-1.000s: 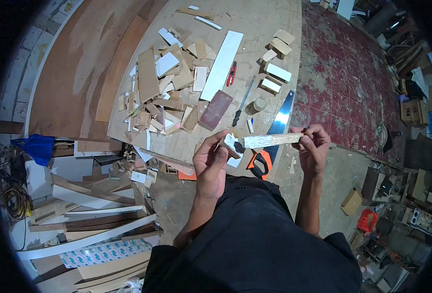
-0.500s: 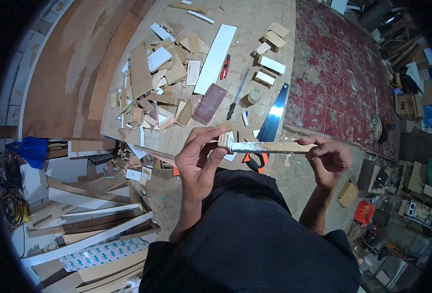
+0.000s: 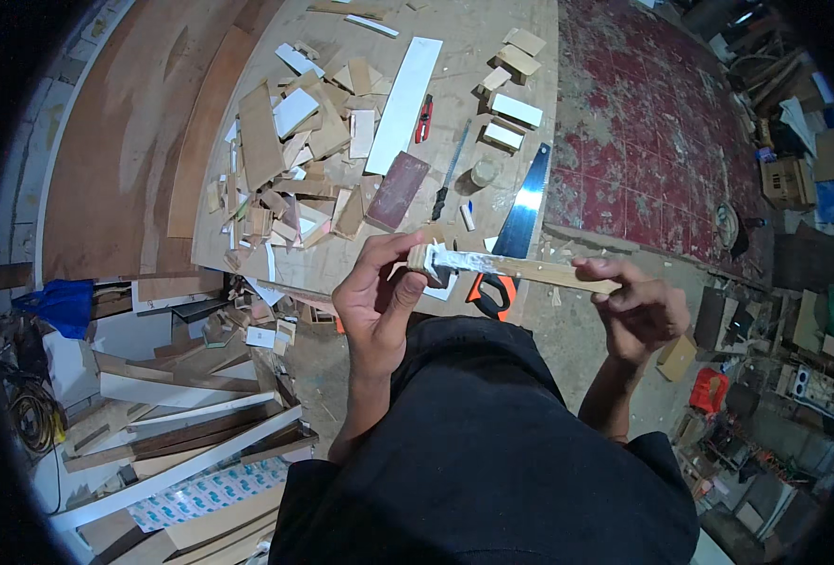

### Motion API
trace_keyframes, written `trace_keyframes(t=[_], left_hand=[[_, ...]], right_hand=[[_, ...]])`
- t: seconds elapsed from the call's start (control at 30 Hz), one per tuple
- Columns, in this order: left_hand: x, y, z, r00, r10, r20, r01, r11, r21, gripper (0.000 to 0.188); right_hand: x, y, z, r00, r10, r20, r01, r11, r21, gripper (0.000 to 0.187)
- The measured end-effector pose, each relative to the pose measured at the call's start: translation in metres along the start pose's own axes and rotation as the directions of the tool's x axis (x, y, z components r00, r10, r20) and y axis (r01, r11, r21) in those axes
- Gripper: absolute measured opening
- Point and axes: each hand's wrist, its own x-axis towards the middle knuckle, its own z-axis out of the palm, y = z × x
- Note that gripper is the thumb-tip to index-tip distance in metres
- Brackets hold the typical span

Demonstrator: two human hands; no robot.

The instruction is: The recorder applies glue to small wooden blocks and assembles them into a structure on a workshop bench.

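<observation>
Above the near edge of the worktable, my left hand [image 3: 376,301] pinches a small wooden block [image 3: 419,258] between thumb and fingers. White paste that looks like glue coats the side of the block facing right. My right hand [image 3: 638,306] grips the far end of a flat wooden stick [image 3: 539,271] between thumb and fingertips. The left part of that stick is smeared with the same white paste, and its tip meets the block's coated side. Just beyond the hands lie a dark red rectangular block [image 3: 397,191] and a handsaw [image 3: 527,202] with an orange-and-black handle.
Scrap wood pieces [image 3: 294,160] are heaped on the table's left. A long white board [image 3: 404,104], a red utility knife [image 3: 423,120], a thin file-like tool [image 3: 453,169], a round jar [image 3: 483,173] and several small blocks [image 3: 515,108] lie further right. Offcuts [image 3: 191,405] fill the lower left.
The stick has gone from nearly level to slanting, its pasted end higher than the end in my right hand. The block and left hand have shifted slightly left; the whole view has moved a little.
</observation>
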Motion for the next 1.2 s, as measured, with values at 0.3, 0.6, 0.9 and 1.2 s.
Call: trace_keyframes(t=[0.3,0.6,0.9,1.2], left_hand=[[0.003,0.003,0.000,1.000,0.004,-0.025,-0.005,1.000,-0.011,0.038],[0.004,0.003,0.004,0.991,-0.034,-0.126,0.025,0.997,-0.078,0.037],[0.005,-0.004,-0.001,0.969,-0.244,-0.051,0.224,0.942,-0.250,0.032],[0.007,-0.002,0.002,0.967,-0.238,-0.094,0.211,0.949,-0.233,0.031]], right_hand=[[0.000,-0.002,-0.013,0.994,0.042,0.104,-0.026,0.988,-0.151,0.014],[-0.001,-0.009,-0.007,0.989,-0.032,0.142,0.067,0.965,-0.255,0.016],[0.002,-0.005,-0.004,0.998,-0.020,0.055,0.029,0.987,-0.159,0.028],[-0.002,-0.015,-0.001,0.971,0.037,0.238,-0.008,0.993,-0.122,0.034]])
